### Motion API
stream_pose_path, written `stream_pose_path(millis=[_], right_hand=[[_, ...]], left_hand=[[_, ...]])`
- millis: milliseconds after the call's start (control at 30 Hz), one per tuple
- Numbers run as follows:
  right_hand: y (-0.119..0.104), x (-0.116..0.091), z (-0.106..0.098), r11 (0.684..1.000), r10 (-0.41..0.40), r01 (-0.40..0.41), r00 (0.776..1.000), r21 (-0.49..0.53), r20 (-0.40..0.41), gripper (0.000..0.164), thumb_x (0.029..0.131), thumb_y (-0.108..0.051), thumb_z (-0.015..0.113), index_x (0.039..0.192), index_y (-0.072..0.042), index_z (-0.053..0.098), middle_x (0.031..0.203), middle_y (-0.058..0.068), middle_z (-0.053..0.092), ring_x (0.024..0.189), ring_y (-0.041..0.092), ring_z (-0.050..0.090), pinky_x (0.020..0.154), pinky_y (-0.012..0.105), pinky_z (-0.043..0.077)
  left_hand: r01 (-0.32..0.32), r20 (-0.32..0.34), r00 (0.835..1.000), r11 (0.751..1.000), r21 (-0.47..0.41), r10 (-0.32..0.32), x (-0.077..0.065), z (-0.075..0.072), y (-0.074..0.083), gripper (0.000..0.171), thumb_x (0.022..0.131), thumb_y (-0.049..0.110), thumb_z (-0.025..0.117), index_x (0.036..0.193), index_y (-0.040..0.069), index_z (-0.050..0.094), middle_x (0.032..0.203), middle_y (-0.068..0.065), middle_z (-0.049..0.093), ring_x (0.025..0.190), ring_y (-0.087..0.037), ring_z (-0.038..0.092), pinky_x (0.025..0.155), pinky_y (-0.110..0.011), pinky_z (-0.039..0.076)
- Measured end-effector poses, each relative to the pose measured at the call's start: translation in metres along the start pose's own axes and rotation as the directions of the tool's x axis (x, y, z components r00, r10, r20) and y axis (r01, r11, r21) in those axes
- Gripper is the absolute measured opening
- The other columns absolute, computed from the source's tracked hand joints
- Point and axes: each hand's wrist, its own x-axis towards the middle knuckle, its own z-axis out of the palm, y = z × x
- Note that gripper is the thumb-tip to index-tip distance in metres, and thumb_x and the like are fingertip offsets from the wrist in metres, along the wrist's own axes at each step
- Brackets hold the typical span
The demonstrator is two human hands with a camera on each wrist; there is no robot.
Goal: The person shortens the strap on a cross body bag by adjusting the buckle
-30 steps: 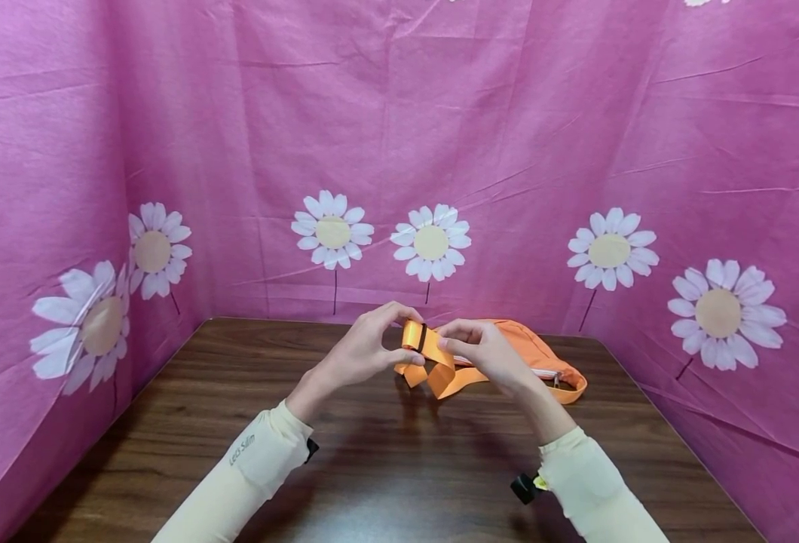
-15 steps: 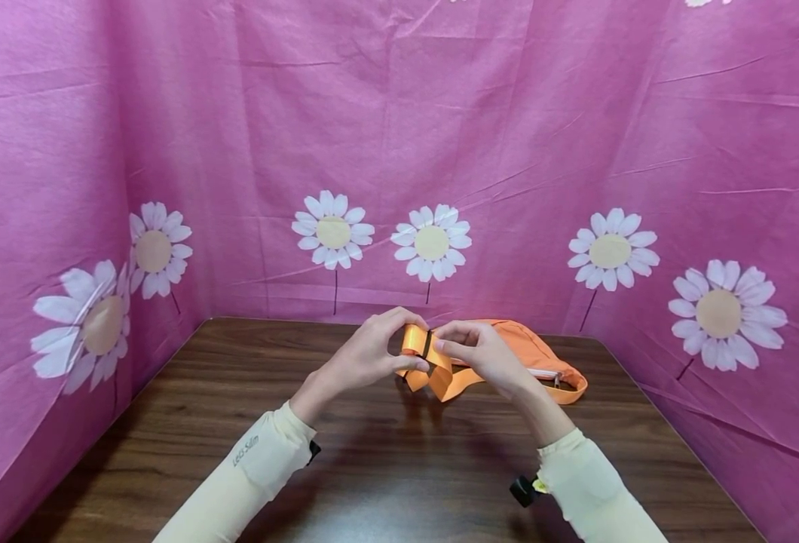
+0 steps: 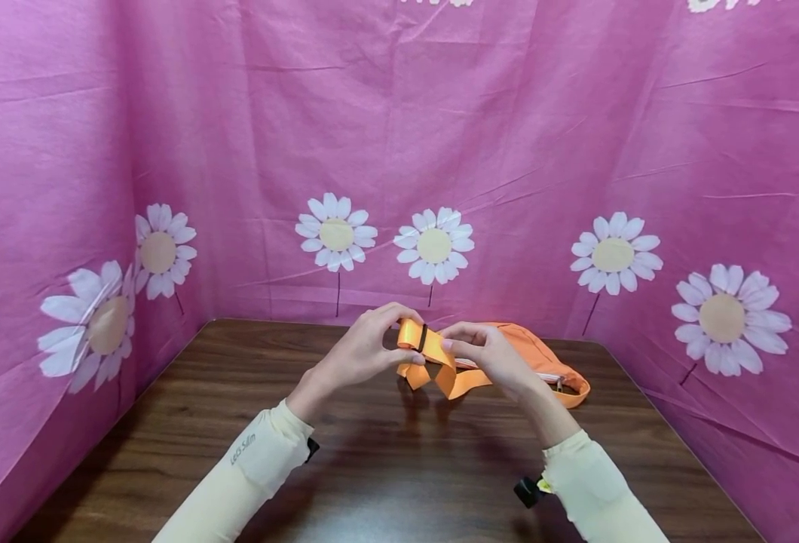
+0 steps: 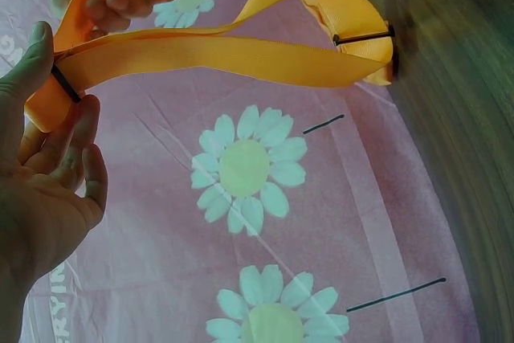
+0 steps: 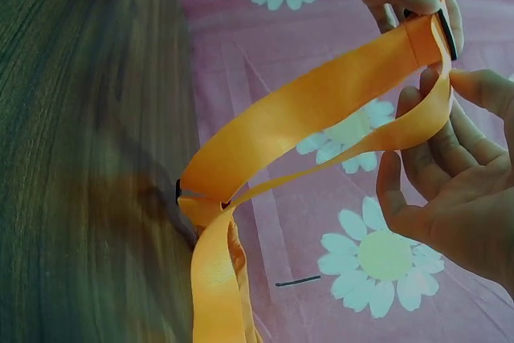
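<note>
An orange strap [image 3: 409,333] with a black slider buckle [image 3: 423,338] is held up over the table by both hands. My left hand [image 3: 361,351] pinches the strap at the slider between thumb and fingers; the left wrist view shows the strap end looped through it. Just to the right, my right hand [image 3: 497,360] pinches the strap between thumb and fingers. Lower down, the strap passes through a second black fitting [image 4: 363,38] close to the table. The orange bag [image 3: 525,348] with a white zipper lies behind the right hand, which partly hides it.
The brown wooden table [image 3: 386,467] has pink cloth [image 3: 508,113] with daisies around its back and sides. A strap loop [image 3: 578,396] extends from the bag's right end. Black devices sit at both wrists, the right one [image 3: 527,492] low over the table.
The slider and strap end dipped slightly rightward half a second ago, then came back up and left with the left hand. The right hand has shifted slightly right. The bag stays in place.
</note>
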Motion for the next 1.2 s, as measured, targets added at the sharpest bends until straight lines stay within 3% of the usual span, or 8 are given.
stream_pose_path(millis=[167, 400, 567, 800, 933, 1067, 1200], right_hand=[[0.002, 0.000, -0.003, 1.000, 0.008, -0.008, 1.000, 0.029, -0.004, 0.030, 0.100, -0.023, 0.069, 0.120, 0.000, 0.068, 0.111, 0.018, 0.069, 0.105, 0.033, 0.065, 0.097, 0.049, 0.049], [0.000, -0.001, -0.004, 1.000, 0.000, 0.000, 1.000, 0.019, -0.018, 0.030, 0.098, -0.022, 0.071, 0.118, 0.000, 0.069, 0.097, 0.016, 0.067, 0.102, 0.030, 0.063, 0.095, 0.048, 0.050], [-0.002, -0.002, -0.002, 1.000, -0.010, 0.010, 1.000, 0.007, -0.010, 0.029, 0.098, -0.022, 0.072, 0.117, -0.001, 0.069, 0.091, 0.015, 0.066, 0.097, 0.029, 0.064, 0.093, 0.049, 0.051], [-0.004, -0.002, 0.004, 0.999, -0.027, 0.027, 1.000, 0.020, 0.013, 0.028, 0.097, -0.021, 0.072, 0.116, 0.000, 0.069, 0.095, 0.019, 0.069, 0.094, 0.032, 0.067, 0.093, 0.049, 0.052], [-0.004, -0.001, 0.007, 0.999, -0.035, 0.034, 0.999, 0.022, 0.025, 0.028, 0.098, -0.021, 0.071, 0.117, 0.000, 0.069, 0.098, 0.020, 0.070, 0.092, 0.033, 0.068, 0.090, 0.048, 0.054], [-0.003, 0.000, 0.008, 0.999, -0.037, 0.037, 0.999, 0.015, 0.028, 0.028, 0.098, -0.020, 0.071, 0.118, 0.000, 0.069, 0.100, 0.020, 0.070, 0.091, 0.032, 0.069, 0.088, 0.048, 0.054], [-0.001, -0.001, 0.005, 1.000, -0.027, 0.027, 0.999, 0.009, 0.022, 0.029, 0.099, -0.022, 0.070, 0.119, -0.001, 0.070, 0.107, 0.019, 0.070, 0.101, 0.032, 0.067, 0.096, 0.048, 0.050]], left_hand=[[0.010, -0.010, 1.000, 1.000, 0.001, -0.010, 0.000, -0.003, 0.000, 0.049, 0.078, 0.021, 0.091, 0.118, 0.012, 0.065, 0.110, 0.011, 0.063, 0.097, -0.008, 0.058, 0.089, -0.031, 0.049], [-0.007, -0.004, 1.000, 1.000, -0.018, 0.007, 0.001, -0.002, -0.001, 0.052, 0.078, 0.022, 0.091, 0.120, 0.011, 0.063, 0.110, 0.009, 0.063, 0.100, -0.009, 0.059, 0.090, -0.038, 0.051], [-0.005, 0.018, 1.000, 0.999, -0.039, 0.006, 0.000, 0.001, 0.000, 0.053, 0.078, 0.023, 0.091, 0.120, 0.012, 0.061, 0.105, 0.010, 0.063, 0.095, -0.009, 0.060, 0.086, -0.032, 0.051], [0.020, 0.048, 0.999, 0.998, -0.065, -0.017, -0.002, 0.007, 0.002, 0.052, 0.079, 0.024, 0.091, 0.119, 0.014, 0.060, 0.104, 0.008, 0.063, 0.085, -0.010, 0.061, 0.073, -0.028, 0.053], [0.025, 0.062, 0.998, 0.999, -0.027, -0.024, -0.002, 0.010, 0.003, 0.052, 0.079, 0.030, 0.090, 0.119, 0.015, 0.061, 0.104, 0.011, 0.062, 0.080, -0.009, 0.059, 0.067, -0.027, 0.053], [0.022, 0.073, 0.997, 1.000, 0.012, -0.023, -0.002, 0.012, 0.002, 0.052, 0.079, 0.033, 0.090, 0.119, 0.016, 0.062, 0.103, 0.013, 0.062, 0.079, -0.008, 0.058, 0.065, -0.027, 0.051], [0.001, 0.055, 0.998, 1.000, 0.024, -0.002, -0.002, 0.010, 0.002, 0.050, 0.078, 0.031, 0.091, 0.117, 0.016, 0.063, 0.105, 0.013, 0.061, 0.082, -0.008, 0.057, 0.067, -0.027, 0.051]])
